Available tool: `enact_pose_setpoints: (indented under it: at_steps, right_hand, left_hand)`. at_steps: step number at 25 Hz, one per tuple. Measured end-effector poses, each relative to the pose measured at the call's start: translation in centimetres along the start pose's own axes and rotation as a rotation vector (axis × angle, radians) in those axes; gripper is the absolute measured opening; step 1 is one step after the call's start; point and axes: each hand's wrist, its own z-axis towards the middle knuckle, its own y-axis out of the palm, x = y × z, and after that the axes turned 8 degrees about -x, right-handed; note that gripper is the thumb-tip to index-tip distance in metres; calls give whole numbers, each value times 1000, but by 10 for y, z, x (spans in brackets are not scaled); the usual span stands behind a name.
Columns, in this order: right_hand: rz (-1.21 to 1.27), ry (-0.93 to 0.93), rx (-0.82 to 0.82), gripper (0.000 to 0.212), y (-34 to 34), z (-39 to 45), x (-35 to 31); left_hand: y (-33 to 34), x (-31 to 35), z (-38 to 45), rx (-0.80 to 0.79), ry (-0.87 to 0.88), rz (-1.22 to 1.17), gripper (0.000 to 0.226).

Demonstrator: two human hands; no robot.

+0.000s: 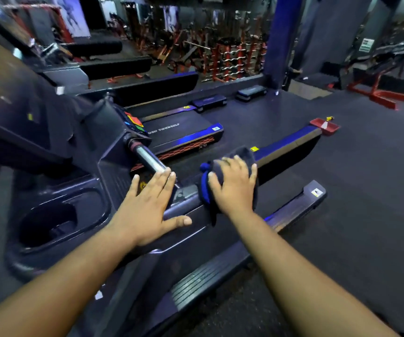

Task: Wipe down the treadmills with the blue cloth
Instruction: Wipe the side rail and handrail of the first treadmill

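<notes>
I stand at the side of a dark treadmill (57, 147) and look down over its console and side handrail. My right hand (233, 188) lies flat, fingers spread, on the bunched blue cloth (206, 188), pressing it onto the handrail (191, 215). My left hand (150, 207) rests flat on the same rail just left of the cloth, fingers straight and thumb out to the side. A silver grip bar (147, 156) juts from the console right above my left fingertips. The treadmill's side foot rail (244, 259) runs below my arms.
A round cup holder (50, 224) sinks into the console at the left. More treadmills (184, 132) line up behind. A red tray (325, 126) sits on the dark floor; step platforms (251, 92), a blue pillar (283, 37) and red weight racks (232, 57) stand farther back.
</notes>
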Motion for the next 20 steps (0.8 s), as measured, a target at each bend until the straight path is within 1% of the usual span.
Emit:
enact_pose_setpoints:
  at_steps: [1,2,3,4,5,6,7,9,10,11,12,14,15,16,17,18,19,20]
  right_hand:
    - [-34,-127,-15,56,5,-23,-21]
    - [-83,-293,-48,56,7,-39,-32]
    - [-154,-452,-79,57,5,-41,-32]
    - [-213,-563,-115,58,-3,-30,-28]
    - [-234,-583,-142,58,-13,-13,-22]
    - [-220,-516,-152,58,-21,3,-15]
    - [-178,-415,-126,57,-23,10,-12]
    - [-133,-222,-50,53,-5,-11,-28]
    - [-138,-196,-10,53,6,-33,-46]
    - [-135,-236,-15,55,14,-56,-66]
    - [-154,-351,-51,58,16,-74,-79]
    - [-256,-661,-172,63,4,-67,-74]
    - [-302,-745,-231,65,-6,-49,-67]
    - [-311,-736,-278,67,-15,-31,-61]
    - [-275,-641,-285,66,-20,-19,-57]
    - [-229,-526,-234,63,-18,-18,-55]
    - [-191,-406,-145,60,-9,-30,-60]
    - [-179,-328,-50,58,5,-50,-76]
  left_hand:
    - [3,-4,-10,21,-3,16,117]
    - [7,-7,-22,54,-3,45,117]
    - [9,-9,-32,73,0,80,116]
    - [13,-12,-42,82,3,114,116]
    - [16,-16,-50,84,4,136,115]
    - [18,-20,-57,91,0,151,115]
    - [20,-26,-64,100,-14,154,115]
    - [20,-37,-79,93,-51,135,115]
    - [20,-41,-83,86,-59,128,115]
    - [20,-43,-86,80,-62,122,116]
    - [20,-45,-88,72,-60,114,117]
    - [17,-49,-91,58,-43,109,118]
    - [17,-55,-95,52,-40,107,120]
    - [18,-61,-100,45,-47,96,121]
    - [20,-68,-105,38,-61,79,122]
    - [22,-73,-110,39,-72,59,123]
    - [22,-76,-113,46,-72,47,124]
    - [23,-75,-113,57,-64,37,123]
